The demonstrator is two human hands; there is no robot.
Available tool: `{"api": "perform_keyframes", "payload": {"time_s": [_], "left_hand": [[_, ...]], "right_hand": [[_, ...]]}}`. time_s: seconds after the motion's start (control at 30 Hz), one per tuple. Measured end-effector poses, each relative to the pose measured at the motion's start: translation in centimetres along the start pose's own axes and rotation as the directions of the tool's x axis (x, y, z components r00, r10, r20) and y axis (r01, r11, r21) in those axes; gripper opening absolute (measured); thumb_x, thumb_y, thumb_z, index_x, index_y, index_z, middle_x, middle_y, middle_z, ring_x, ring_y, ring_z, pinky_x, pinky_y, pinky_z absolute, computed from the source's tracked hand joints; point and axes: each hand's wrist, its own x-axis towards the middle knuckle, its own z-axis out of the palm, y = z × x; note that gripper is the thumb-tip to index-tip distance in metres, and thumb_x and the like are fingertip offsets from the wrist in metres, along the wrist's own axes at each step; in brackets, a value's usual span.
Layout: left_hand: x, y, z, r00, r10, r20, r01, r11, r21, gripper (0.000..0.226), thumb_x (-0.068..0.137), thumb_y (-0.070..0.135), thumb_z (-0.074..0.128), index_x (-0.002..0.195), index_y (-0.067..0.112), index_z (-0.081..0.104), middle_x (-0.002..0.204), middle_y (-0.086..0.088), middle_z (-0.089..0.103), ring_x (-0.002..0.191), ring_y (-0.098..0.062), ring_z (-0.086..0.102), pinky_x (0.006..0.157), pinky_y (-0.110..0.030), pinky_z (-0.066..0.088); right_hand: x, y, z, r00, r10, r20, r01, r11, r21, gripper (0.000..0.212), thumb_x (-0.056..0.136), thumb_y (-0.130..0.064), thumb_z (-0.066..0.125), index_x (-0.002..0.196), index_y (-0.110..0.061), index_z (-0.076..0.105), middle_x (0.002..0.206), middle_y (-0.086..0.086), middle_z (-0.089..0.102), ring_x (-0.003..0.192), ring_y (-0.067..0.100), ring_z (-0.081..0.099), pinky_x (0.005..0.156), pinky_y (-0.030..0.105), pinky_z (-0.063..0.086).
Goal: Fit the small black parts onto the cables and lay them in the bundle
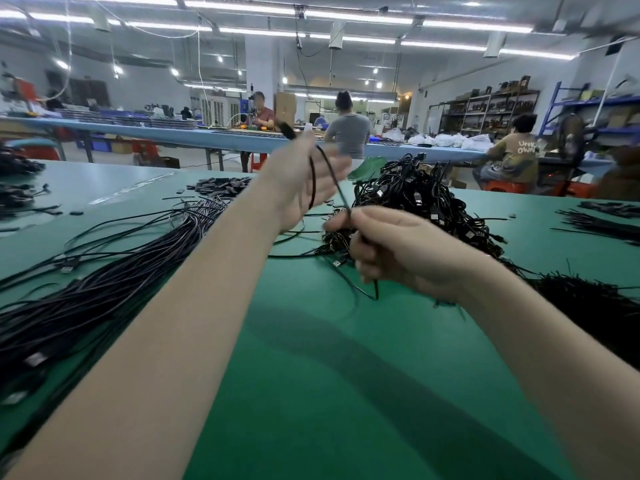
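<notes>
Both bare arms reach out over the green tabletop [311,393]. At centre frame the left hand [304,181] is raised, its grip pinching a thin black cable [341,194] near the small black plastic part [285,129] on its upper end. Just below and to the right, the right hand [405,251] has its grip curled round the same cable, thumb pressed to finger on it. Behind the hands, right of centre, sits a tangled heap of black cables [422,199]. A long straight bundle of black cables [104,285] lies across the left of the frame. Loose small black parts [221,187] are piled at upper centre-left.
</notes>
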Motion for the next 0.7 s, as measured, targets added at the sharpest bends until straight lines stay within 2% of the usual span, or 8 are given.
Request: {"api": "perform_keyframes", "payload": {"time_s": [0.07,0.13,0.23,0.33,0.4,0.47,0.6,0.7], "left_hand": [[-0.9,1.6,-0.7,0.992,0.067,0.111,-0.024,0.936,-0.35,0.046,0.105,0.034,0.027,0.101,0.008,0.064,0.088,-0.007,0.073,0.084,-0.019,0.068,0.072,-0.027,0.054],[-2.2,2.8,-1.9,0.953,0.092,0.288,0.022,0.929,-0.369,0.04,0.102,0.031,0.032,0.093,0.012,0.066,0.067,0.001,0.068,0.061,-0.012,0.064,0.055,-0.022,0.051],[-3.2,3.0,-3.0,0.857,-0.208,0.472,0.105,0.966,0.235,0.043,0.097,0.036,0.04,0.077,0.014,0.071,0.048,0.005,0.058,0.04,-0.007,0.051,0.042,-0.017,0.041],[-2.7,1.1,-1.9,0.768,-0.551,0.327,0.203,0.693,0.692,0.055,0.102,0.047,0.025,0.099,0.017,0.071,0.086,-0.006,0.075,0.069,-0.012,0.07,0.06,-0.019,0.051],[-1.7,-0.3,-0.8,0.844,-0.464,0.27,0.243,0.779,0.578,0.051,0.102,0.048,0.023,0.105,0.018,0.064,0.105,-0.006,0.073,0.092,-0.014,0.07,0.084,-0.027,0.052],[-0.9,-0.6,-0.4,0.949,-0.226,0.221,0.175,0.958,0.226,0.047,0.103,0.044,0.027,0.107,0.015,0.063,0.102,-0.004,0.072,0.092,-0.014,0.069,0.092,-0.031,0.052],[-0.9,1.3,-1.4,0.967,0.052,0.249,0.039,0.937,-0.347,0.052,0.104,0.04,0.027,0.107,0.006,0.067,0.101,-0.009,0.073,0.086,-0.018,0.07,0.074,-0.025,0.056],[-2.1,2.3,-2.6,0.926,0.043,0.375,0.067,0.959,-0.275,0.048,0.101,0.038,0.035,0.088,0.015,0.074,0.075,0.002,0.069,0.061,-0.01,0.064,0.057,-0.019,0.052]], "right_hand": [[0.2,1.7,0.7,0.988,0.122,0.096,-0.12,0.992,-0.033,0.031,0.099,-0.033,0.042,0.096,-0.022,0.072,0.061,-0.006,0.046,0.055,0.012,0.045,0.059,0.024,0.042],[0.3,3.3,0.9,0.973,0.228,0.021,-0.219,0.955,-0.202,0.036,0.098,-0.039,0.044,0.088,-0.018,0.071,0.061,-0.005,0.044,0.054,0.012,0.044,0.061,0.027,0.038],[0.6,2.8,-0.1,0.94,0.073,-0.334,-0.238,0.841,-0.487,0.043,0.09,-0.052,0.054,0.068,-0.016,0.062,0.057,-0.002,0.041,0.048,0.013,0.038,0.052,0.025,0.033],[0.6,0.5,-1.0,0.854,-0.198,-0.481,-0.085,0.859,-0.504,0.042,0.091,-0.052,0.053,0.063,-0.022,0.06,0.052,-0.004,0.04,0.049,0.014,0.036,0.051,0.027,0.03],[0.7,-0.6,-0.7,0.87,-0.258,-0.419,0.062,0.902,-0.427,0.041,0.098,-0.041,0.045,0.065,-0.027,0.065,0.048,-0.01,0.038,0.045,0.012,0.033,0.048,0.026,0.026],[0.9,-0.4,0.4,0.935,-0.206,-0.288,0.136,0.96,-0.244,0.036,0.102,-0.032,0.04,0.079,-0.025,0.066,0.05,-0.011,0.035,0.044,0.009,0.029,0.046,0.024,0.022],[0.9,2.9,0.9,0.998,0.056,-0.028,-0.06,0.982,-0.178,0.032,0.102,-0.036,0.038,0.088,-0.023,0.064,0.062,-0.005,0.038,0.05,0.01,0.038,0.052,0.022,0.039],[0.6,4.8,-0.2,0.962,0.265,-0.06,-0.272,0.941,-0.203,0.034,0.099,-0.043,0.042,0.082,-0.02,0.06,0.062,-0.004,0.035,0.048,0.01,0.038,0.052,0.024,0.04]]}}
